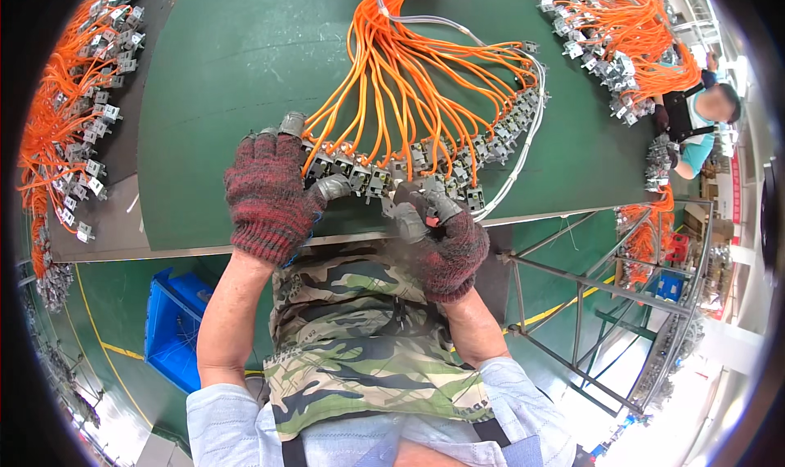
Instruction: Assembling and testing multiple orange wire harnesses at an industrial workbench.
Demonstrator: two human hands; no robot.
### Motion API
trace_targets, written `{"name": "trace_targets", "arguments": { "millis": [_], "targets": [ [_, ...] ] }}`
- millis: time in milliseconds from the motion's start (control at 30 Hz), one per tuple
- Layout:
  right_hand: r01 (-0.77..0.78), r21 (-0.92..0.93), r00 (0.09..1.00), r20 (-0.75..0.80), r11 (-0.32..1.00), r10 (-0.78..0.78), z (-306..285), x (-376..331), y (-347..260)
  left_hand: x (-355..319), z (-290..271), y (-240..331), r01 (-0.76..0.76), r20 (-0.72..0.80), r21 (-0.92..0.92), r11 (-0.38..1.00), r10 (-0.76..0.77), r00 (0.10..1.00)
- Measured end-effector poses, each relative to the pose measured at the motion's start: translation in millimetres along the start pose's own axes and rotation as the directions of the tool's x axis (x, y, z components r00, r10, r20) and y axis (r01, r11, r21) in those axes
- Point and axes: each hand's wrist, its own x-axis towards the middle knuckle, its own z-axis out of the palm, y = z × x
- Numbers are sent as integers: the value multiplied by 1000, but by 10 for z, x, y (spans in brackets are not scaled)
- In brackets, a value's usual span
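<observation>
On the green tabletop, a fan of orange cables [401,99] runs down to a curved row of small metal connectors [370,177]. Both my hands wear dark red and grey knit gloves with grey tape on the fingertips. My left hand [270,190] grips the row's left end, its index finger on the far side and its thumb on the near side. Closed at the row's near middle, my right hand [448,242] pinches a small dark object [406,192]. That object is blurred and partly covered by the fingers, so its kind is unclear.
A white cable [523,152] curves round the row's right end. More orange cable bundles lie at left [65,99] and far right [646,38]. A blue bin [173,320] sits below the table's left side. A metal frame [589,283] stands right, near another person [699,123].
</observation>
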Motion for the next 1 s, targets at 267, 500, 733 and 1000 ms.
{"name": "trace_targets", "arguments": {
  "millis": [267, 500, 733, 1000],
  "targets": [
    [77, 32, 995, -61, 997, -75, 55, -25, 176, -14, -289, -326, 38, 102, -556, 830, 22, 995],
    [170, 76, 981, -112, 983, -161, 83, 49, 212, -1, -131, -973, -4, 251, -642, 766, 216, 944],
    [113, 194, 973, -223, 974, -68, -91, 240, 621, -26, 217, -436, -288, 37, -483, 827, 347, 937],
    [182, 264, 930, -360, 947, -79, -702, 541, 818, 84, 418, 590, -326, 18, -478, 816, 380, 925]
  ]
}}
